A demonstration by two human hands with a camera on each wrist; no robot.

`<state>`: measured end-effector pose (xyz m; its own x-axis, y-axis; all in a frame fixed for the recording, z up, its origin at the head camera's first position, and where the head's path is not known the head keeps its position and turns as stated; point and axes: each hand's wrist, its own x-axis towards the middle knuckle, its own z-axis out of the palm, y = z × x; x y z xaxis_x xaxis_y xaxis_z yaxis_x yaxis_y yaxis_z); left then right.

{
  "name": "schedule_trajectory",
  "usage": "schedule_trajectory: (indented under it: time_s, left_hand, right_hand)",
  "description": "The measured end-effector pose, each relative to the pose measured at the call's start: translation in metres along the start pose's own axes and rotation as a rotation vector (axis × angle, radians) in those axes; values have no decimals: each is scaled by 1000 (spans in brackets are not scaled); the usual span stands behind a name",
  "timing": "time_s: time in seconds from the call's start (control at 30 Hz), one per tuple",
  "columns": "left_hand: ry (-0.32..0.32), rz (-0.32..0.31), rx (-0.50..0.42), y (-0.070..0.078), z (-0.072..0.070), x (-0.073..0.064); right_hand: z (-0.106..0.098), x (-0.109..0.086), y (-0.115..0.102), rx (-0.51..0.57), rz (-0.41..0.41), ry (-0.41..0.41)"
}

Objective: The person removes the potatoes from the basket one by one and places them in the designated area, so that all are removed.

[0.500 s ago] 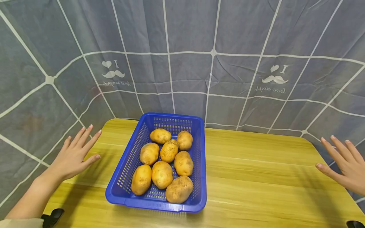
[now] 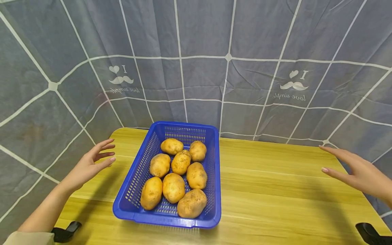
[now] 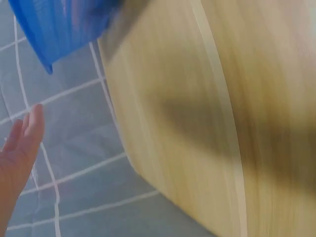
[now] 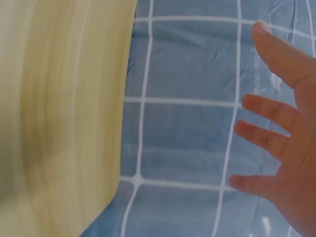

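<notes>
A blue plastic basket with slotted walls stands on the table left of the middle, and several unpeeled potatoes lie in it. My left hand hovers off the basket's left side with fingers loosely extended and nothing held. In the left wrist view the same hand shows at the left edge, below the basket's blurred corner. Far to the right, my right hand hangs over the table's right side, holding nothing. Its fingers spread apart in the right wrist view, where the hand shows against the curtain.
The wood-grain table has rounded far corners. A grey curtain with white grid lines hangs right behind it and along both sides. Black wrist straps show below each hand.
Both hands have turned from palm down to more sideways and moved inward, the left toward the basket, the right toward the table's middle. The basket and potatoes have stayed put.
</notes>
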<state>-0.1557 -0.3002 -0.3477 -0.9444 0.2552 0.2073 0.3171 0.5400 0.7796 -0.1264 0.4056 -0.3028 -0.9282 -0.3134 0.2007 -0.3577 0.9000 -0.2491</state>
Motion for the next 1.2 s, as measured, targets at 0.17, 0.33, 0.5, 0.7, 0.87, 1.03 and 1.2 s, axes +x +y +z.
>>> schedule_trajectory:
  time_s: [0.17, 0.33, 0.5, 0.7, 0.87, 1.03, 1.2]
  left_hand:
    - [-99, -65, -316, -1, 12, 8]
    - [-201, -136, -488, 2, 23, 14]
    - [-244, -197, -496, 3, 32, 21]
    - [-253, -259, -539, -1, 37, 26]
    - [-263, -284, -568, -3, 40, 33]
    - [-287, -314, -587, -4, 42, 38]
    - [-329, -314, -657, -7, 41, 42]
  right_hand:
    - [-3, 21, -20, 78, 10, -82]
    - [0, 47, -44, 211, -43, -106]
    - [8, 76, -64, 331, -89, -139]
    - [24, 112, -87, 463, -130, -207]
    - [36, 143, -104, 560, -142, -243]
    - [53, 171, -123, 643, -123, -283]
    - [70, 192, -142, 710, -125, -334]
